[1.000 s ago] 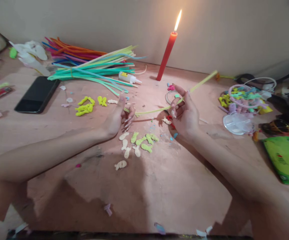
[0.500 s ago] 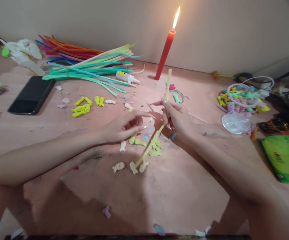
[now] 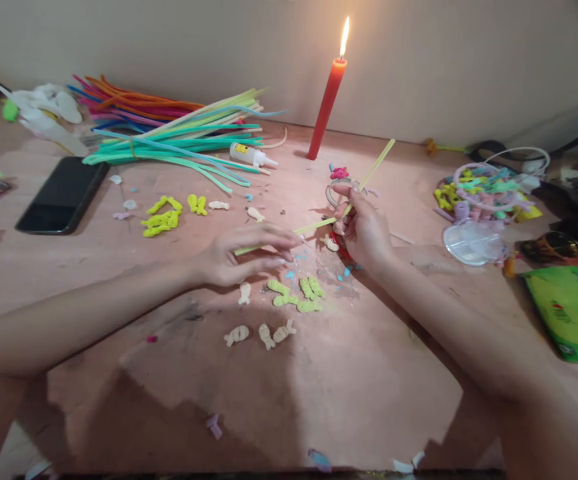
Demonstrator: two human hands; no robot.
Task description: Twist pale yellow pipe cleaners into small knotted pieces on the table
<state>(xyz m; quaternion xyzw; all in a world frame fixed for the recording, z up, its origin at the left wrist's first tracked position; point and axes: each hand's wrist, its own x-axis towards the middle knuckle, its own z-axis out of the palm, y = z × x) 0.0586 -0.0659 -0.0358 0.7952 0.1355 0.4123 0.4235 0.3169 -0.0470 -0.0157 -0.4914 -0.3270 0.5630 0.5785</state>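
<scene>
Fingers of the right hand (image 3: pixel 369 233) pinch a yellow strip (image 3: pixel 315 227), which runs to the loosely curled left hand (image 3: pixel 223 259); whether that one grips, I cannot tell. A light hold should avoid kinks. Green shapes (image 3: pixel 309 306) lie nearby, and the lit candle (image 3: pixel 325 112) beyond deserves a wide berth

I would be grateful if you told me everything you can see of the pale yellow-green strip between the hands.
The pale yellow-green strip is long, thin and plain, apparently soft and flexible, though its exact material is unclear. The right hand pinches it; beyond those fingers one end slants up and to the right, free. The rest runs left at a shallower slope, passing behind the fingers of the left hand, where its other end shows. Whether those fingers touch it is unclear.
</scene>
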